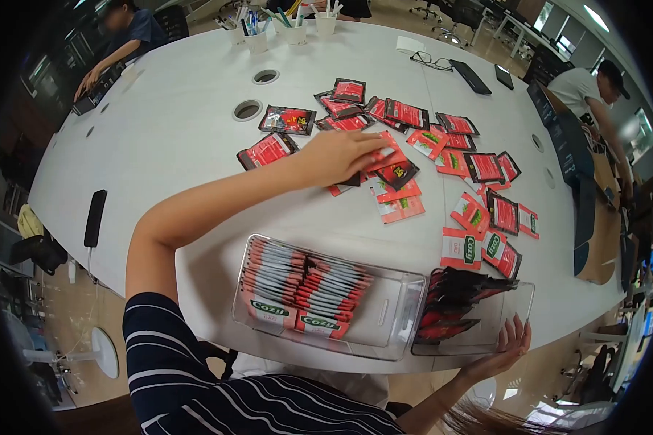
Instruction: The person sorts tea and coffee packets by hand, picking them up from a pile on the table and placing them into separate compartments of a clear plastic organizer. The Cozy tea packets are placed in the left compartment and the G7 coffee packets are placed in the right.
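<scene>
We have a white table (174, 138) before us, and at its near edge the left bin (399, 290), the bigger of two clear ones, with two rows of Cozy packs (297, 290) at one end and bare floor at the other. Just beside it, the right bin (504, 301) has dark packs (450, 304) bunched along its left side. Our right hand (514, 341) is at that bin's near right corner, fingers spread against the wall; we cannot tell how firmly it grips, but a light, steady hold seems best. Our left hand (341, 156) reaches over the loose packs (406, 114), its fingertips on a pink pack (390, 156) mid-table; whether they have closed on it, we cannot tell. That pack overlaps a black pack (397, 174), so we would do well to pinch one edge only, check that a single pack comes up, and keep it flat to avoid creasing.
</scene>
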Demonstrator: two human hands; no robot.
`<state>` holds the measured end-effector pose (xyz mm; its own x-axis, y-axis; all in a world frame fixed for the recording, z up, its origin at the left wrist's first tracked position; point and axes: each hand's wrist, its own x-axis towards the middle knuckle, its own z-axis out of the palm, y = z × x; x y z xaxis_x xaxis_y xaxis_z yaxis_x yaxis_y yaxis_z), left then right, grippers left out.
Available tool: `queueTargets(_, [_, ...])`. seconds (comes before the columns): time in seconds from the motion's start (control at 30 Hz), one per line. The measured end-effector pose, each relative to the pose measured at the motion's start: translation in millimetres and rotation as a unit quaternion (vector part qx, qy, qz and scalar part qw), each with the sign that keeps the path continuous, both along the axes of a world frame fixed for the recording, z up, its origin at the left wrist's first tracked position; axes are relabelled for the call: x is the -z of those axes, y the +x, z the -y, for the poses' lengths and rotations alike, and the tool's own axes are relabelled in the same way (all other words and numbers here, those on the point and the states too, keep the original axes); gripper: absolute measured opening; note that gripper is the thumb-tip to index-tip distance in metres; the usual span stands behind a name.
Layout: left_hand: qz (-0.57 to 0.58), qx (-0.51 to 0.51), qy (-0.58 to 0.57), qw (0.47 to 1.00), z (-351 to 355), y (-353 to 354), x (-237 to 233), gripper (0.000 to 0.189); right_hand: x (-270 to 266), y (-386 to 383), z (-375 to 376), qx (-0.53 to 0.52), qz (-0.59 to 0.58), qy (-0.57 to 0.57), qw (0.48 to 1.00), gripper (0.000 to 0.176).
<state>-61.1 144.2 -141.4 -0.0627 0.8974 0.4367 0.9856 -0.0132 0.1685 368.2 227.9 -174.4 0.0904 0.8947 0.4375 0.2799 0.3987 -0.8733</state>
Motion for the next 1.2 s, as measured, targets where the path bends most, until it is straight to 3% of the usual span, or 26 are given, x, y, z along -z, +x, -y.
queueTargets(0.13, [-0.053, -0.027, 0.011, 0.998, -4, 15, 8, 0.055, -1, -1, 2, -0.006, -0.008, 0.001, 1.0, 0.061])
queueTargets(0.23, [0.011, -0.064, -0.118, 0.991, -16, 16, -12, 0.056, 3, 2, 0, -0.021, -0.023, 0.013, 0.999, 0.055])
queueTargets(0.37, [0.04, 0.02, -0.067, 0.997, -37, -7, 0, 0.05, 5, 2, -1, -0.029, -0.03, 0.027, 0.999, 0.05])
queueTargets(0.6, [0.044, 0.05, -0.117, 0.991, -47, -15, -13, 0.042, 2, 1, 1, -0.029, -0.031, 0.025, 0.999, 0.049])
queueTargets(0.8, [-0.125, 0.014, -0.092, 0.988, -52, -9, -8, 0.03, 3, 1, 1, -0.041, -0.048, 0.031, 0.998, 0.047])
queueTargets(0.9, [-0.146, 0.02, -0.052, 0.988, -48, -10, -8, 0.028, 1, 1, 2, -0.049, -0.057, 0.03, 0.997, 0.045])
queueTargets(1.03, [0.013, 0.037, 0.149, 0.988, -39, -13, -16, 0.025, 1, 2, 2, -0.053, -0.059, 0.033, 0.996, 0.044])
queueTargets(1.13, [0.184, -0.081, 0.167, 0.965, -17, 4, -36, 0.021, 3, 3, 1, -0.058, -0.061, 0.037, 0.996, 0.044])
queueTargets(1.2, [0.316, -0.097, 0.163, 0.93, -7, 6, -38, 0.029, 4, 3, 0, -0.062, -0.063, 0.04, 0.995, 0.044])
